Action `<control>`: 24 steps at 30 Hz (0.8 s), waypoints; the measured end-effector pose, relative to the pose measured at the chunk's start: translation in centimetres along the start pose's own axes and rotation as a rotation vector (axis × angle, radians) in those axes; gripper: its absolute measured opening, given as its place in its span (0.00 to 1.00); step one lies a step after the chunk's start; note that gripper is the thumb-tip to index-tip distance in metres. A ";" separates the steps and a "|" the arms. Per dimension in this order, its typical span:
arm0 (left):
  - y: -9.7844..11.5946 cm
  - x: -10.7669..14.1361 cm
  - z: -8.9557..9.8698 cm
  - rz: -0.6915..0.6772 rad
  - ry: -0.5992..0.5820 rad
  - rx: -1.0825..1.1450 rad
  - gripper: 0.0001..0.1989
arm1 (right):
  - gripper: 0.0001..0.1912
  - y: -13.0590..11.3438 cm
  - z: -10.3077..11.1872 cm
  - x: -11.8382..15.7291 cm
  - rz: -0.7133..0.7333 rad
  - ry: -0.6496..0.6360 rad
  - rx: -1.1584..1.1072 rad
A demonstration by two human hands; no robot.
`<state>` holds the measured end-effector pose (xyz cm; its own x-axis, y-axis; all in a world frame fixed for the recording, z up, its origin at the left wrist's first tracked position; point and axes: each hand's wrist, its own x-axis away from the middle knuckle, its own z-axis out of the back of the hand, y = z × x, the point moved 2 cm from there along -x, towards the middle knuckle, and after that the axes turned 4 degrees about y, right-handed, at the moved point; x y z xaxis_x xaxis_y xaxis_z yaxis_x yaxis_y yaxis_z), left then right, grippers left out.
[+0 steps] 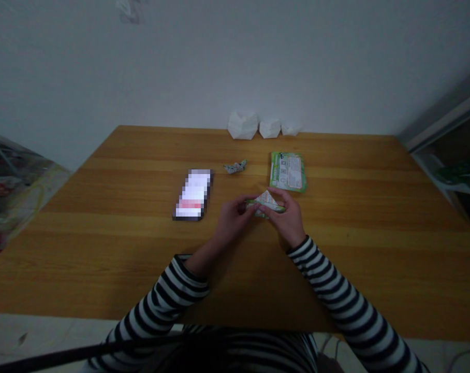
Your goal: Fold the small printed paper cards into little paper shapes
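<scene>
Between my two hands is a small folded piece of printed paper point(266, 198), white and green, with a pointed peak standing up in its middle. My left hand point(234, 215) pinches its left end, thumb toward the fold. My right hand point(288, 213) grips the right end between thumb and fingers. Just beyond the right hand lies a flat green and white printed packet point(288, 172). A small folded printed paper piece point(235, 166) rests on the table beyond the left hand.
A phone with a lit, blurred screen point(194, 192) lies left of my hands on the wooden table point(122, 217). Along the wall at the far edge stand three white folded paper pieces: a large one point(243, 126), a middle one point(269, 128) and a small one point(290, 129).
</scene>
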<state>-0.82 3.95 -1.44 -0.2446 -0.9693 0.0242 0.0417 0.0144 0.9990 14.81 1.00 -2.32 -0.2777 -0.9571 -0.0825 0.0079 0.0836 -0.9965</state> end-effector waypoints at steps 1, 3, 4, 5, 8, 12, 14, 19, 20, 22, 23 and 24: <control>0.1 0.0 -0.1 0.034 0.000 0.025 0.25 | 0.28 -0.2 0.0 0.0 0.005 -0.008 -0.006; 0.2 0.0 -0.1 0.104 -0.015 0.127 0.27 | 0.27 -0.6 0.1 0.1 0.011 -0.048 -0.056; 0.3 0.0 -0.2 0.128 -0.029 0.190 0.26 | 0.27 -0.8 0.1 0.1 0.006 -0.078 -0.090; 0.3 -0.1 -0.1 0.142 -0.036 0.249 0.24 | 0.28 -0.9 0.1 0.2 -0.003 -0.112 -0.119; 0.3 -0.3 0.0 0.170 -0.030 0.342 0.20 | 0.32 -0.9 0.3 0.2 -0.018 -0.209 -0.159; 0.1 -0.5 0.3 0.194 -0.031 0.323 0.22 | 0.36 -0.7 0.5 0.2 -0.027 -0.282 -0.227; 0.1 -0.5 0.5 0.186 -0.017 0.299 0.22 | 0.36 -0.7 0.6 0.2 -0.039 -0.305 -0.250; 0.0 -0.5 0.9 0.185 0.034 0.244 0.20 | 0.29 -1.1 0.9 0.1 -0.029 -0.183 -0.209; 0.0 -0.6 0.9 0.179 0.031 0.240 0.19 | 0.27 -1.2 1.0 0.1 -0.025 -0.149 -0.207; 0.2 -0.6 0.9 0.148 0.014 0.253 0.20 | 0.22 -1.1 1.0 0.0 -0.030 -0.118 -0.214; 0.3 -0.7 0.9 0.120 0.001 0.261 0.24 | 0.19 -1.1 1.0 -0.1 -0.037 -0.117 -0.217; 0.4 -0.7 0.9 0.087 -0.015 0.260 0.29 | 0.15 -1.0 1.0 -0.2 -0.042 -0.117 -0.217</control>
<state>-1.50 4.82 -1.00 -0.2654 -0.9580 0.1085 -0.1863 0.1614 0.9691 15.83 0.79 -1.37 -0.1607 -0.9855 -0.0549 -0.2117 0.0888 -0.9733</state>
